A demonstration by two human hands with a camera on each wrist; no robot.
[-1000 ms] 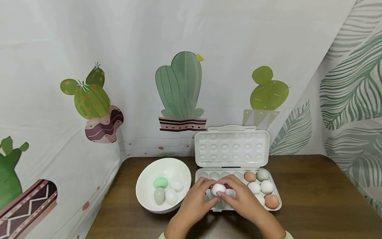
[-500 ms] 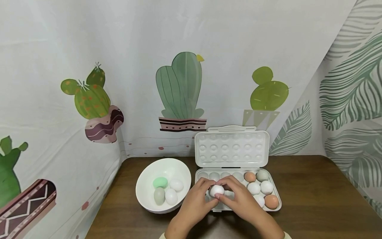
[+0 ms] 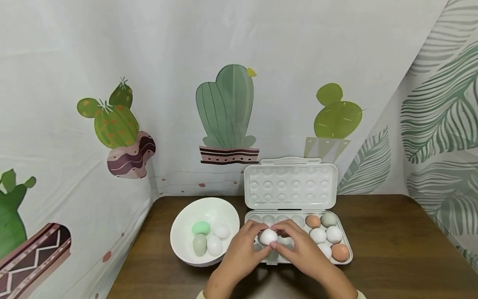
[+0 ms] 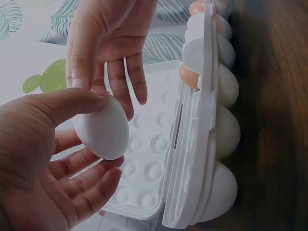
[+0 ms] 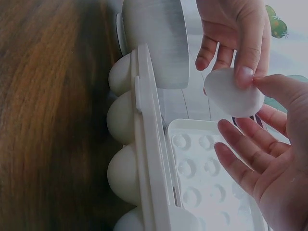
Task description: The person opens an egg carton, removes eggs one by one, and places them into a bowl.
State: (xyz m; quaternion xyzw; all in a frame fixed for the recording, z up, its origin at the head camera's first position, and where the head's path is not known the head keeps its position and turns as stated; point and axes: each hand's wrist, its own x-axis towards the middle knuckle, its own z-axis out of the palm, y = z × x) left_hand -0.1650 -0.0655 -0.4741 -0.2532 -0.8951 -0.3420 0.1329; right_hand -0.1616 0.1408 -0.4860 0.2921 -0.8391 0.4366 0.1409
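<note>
A person's left hand (image 3: 242, 254) and right hand (image 3: 302, 251) together pinch one white egg (image 3: 268, 236) just above the empty left cups of an open egg tray (image 3: 345, 259) on a wooden counter (image 3: 392, 249). A white bowl (image 3: 179, 245) beside the tray holds four more eggs. The egg appears mid-transfer; lowering it calls for a gentle, centred descent into a cup.

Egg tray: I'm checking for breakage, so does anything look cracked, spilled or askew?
Nothing stands out. The egg tray sits flat with its lid open, the seated eggs look whole, and both hands hold an intact white egg above it.
</note>
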